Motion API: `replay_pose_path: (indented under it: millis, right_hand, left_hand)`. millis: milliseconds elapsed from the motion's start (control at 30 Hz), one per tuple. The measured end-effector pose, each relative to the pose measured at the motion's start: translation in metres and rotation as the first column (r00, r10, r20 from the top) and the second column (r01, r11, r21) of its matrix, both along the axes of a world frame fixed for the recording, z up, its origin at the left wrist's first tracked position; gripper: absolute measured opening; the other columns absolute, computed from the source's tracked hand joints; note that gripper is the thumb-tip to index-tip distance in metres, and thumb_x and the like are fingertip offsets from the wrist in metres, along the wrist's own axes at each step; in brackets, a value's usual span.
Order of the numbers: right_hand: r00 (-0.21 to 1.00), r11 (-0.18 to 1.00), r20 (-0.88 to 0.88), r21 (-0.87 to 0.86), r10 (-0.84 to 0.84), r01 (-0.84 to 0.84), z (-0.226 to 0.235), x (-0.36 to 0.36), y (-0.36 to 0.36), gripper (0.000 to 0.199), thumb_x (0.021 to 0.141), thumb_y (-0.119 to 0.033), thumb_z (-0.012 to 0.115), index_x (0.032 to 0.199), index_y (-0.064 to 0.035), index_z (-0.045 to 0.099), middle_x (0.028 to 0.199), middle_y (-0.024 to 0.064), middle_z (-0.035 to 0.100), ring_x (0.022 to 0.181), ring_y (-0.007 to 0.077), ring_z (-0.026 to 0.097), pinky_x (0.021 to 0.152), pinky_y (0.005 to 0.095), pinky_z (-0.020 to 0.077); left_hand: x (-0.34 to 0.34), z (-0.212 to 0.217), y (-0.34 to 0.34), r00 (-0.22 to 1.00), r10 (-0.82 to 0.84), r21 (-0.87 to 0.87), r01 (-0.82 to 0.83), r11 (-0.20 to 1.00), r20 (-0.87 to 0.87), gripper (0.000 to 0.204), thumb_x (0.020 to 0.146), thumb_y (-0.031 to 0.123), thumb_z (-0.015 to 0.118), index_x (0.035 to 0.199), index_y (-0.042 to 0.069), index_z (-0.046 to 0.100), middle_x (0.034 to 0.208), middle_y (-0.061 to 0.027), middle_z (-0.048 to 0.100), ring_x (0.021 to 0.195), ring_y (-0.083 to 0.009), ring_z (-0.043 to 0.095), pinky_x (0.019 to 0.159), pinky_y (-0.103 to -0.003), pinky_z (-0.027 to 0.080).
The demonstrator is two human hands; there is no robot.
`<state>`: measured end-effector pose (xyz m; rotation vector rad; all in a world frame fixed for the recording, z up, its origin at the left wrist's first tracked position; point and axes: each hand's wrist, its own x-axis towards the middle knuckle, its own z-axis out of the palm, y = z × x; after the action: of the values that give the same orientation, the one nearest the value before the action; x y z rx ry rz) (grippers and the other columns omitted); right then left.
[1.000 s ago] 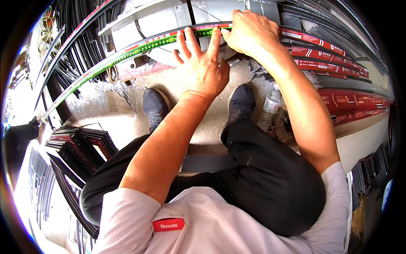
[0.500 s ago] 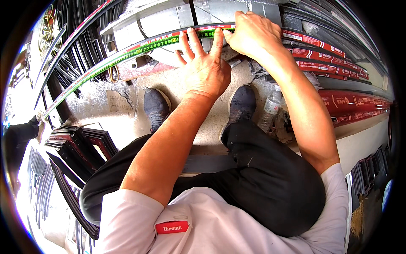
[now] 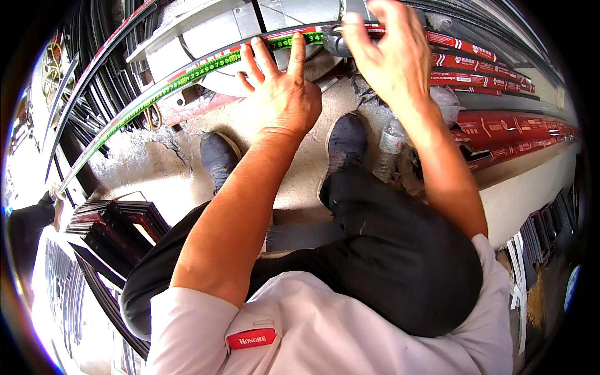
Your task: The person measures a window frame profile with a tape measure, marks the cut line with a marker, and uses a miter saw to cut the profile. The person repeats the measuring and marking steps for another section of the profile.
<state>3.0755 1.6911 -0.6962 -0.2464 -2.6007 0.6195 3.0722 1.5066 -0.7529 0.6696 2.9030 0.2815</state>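
Note:
A green tape measure blade (image 3: 206, 70) lies stretched along a long strip with red-and-white film (image 3: 306, 29), running from the upper middle to the far left. My left hand (image 3: 281, 100) has its fingers spread, with the fingertips resting on the blade and the strip. The dark tape measure case (image 3: 336, 41) sits at the blade's right end, between my two hands. My right hand (image 3: 394, 56) is beside the case with fingers apart, slightly blurred, holding nothing.
Red-wrapped profiles (image 3: 481, 81) are stacked at the right, near a plastic bottle (image 3: 391, 147) on the floor. Black frame pieces (image 3: 112, 231) stand at the lower left. A dark-clad part of another person (image 3: 31, 215) is at the far left, by the blade's end.
My right hand has opened and come off the tape measure, moving up and right, so the dark case now shows. My left hand stays spread on the blade; the whole view has shifted slightly.

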Motion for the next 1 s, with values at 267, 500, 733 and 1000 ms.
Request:
replay_pose_path:
  millis: [267, 500, 733, 1000]
  right_hand:
    - [0.845, 0.726, 0.534, -0.569, -0.030, 0.386, -0.104, 0.115, -0.038, 0.022, 0.089, -0.021, 0.075, 0.095, -0.0025, 0.065, 0.080, 0.0125, 0.074, 0.077, 0.0269, 0.074, 0.068, 0.0379, 0.0578]
    - [0.628, 0.825, 0.774, -0.405, 0.081, 0.393, -0.160, 0.094, -0.053, 0.047, 0.085, -0.047, 0.067, 0.087, -0.0009, 0.075, 0.092, 0.0233, 0.075, 0.092, 0.0412, 0.073, 0.085, 0.0448, 0.0586]
    - [0.492, 0.860, 0.870, -0.236, -0.020, 0.453, -0.186, 0.081, -0.053, 0.045, 0.086, -0.042, 0.065, 0.098, -0.0012, 0.078, 0.101, 0.0276, 0.073, 0.101, 0.0424, 0.072, 0.091, 0.0482, 0.0580]
    - [0.659, 0.180, 0.744, -0.667, 0.109, 0.723, -0.152, 0.110, -0.051, 0.024, 0.086, -0.024, 0.072, 0.089, -0.0010, 0.067, 0.075, 0.0121, 0.067, 0.058, 0.0223, 0.061, 0.053, 0.0356, 0.0473]
  left_hand:
    - [0.002, 0.000, 0.005, 1.000, -0.008, 0.024, 0.008, 1.000, 0.023, 0.091, 0.078, 0.030, 0.066, 0.163, 0.031, 0.031, 0.159, -0.0376, 0.021, 0.148, -0.0581, 0.017, 0.118, -0.068, 0.016]
    - [0.001, 0.000, 0.002, 1.000, -0.013, 0.042, 0.013, 0.999, 0.016, 0.090, 0.079, 0.029, 0.064, 0.162, 0.031, 0.032, 0.158, -0.0388, 0.021, 0.148, -0.0598, 0.016, 0.118, -0.069, 0.018]
    - [0.001, 0.000, 0.004, 1.000, -0.011, 0.040, 0.011, 0.999, 0.013, 0.090, 0.079, 0.030, 0.065, 0.162, 0.032, 0.031, 0.158, -0.0389, 0.021, 0.148, -0.0599, 0.016, 0.118, -0.069, 0.018]
    - [0.001, 0.000, 0.003, 1.000, -0.017, 0.046, 0.017, 0.999, 0.018, 0.089, 0.080, 0.027, 0.064, 0.162, 0.033, 0.031, 0.158, -0.0388, 0.021, 0.148, -0.0597, 0.017, 0.118, -0.069, 0.018]
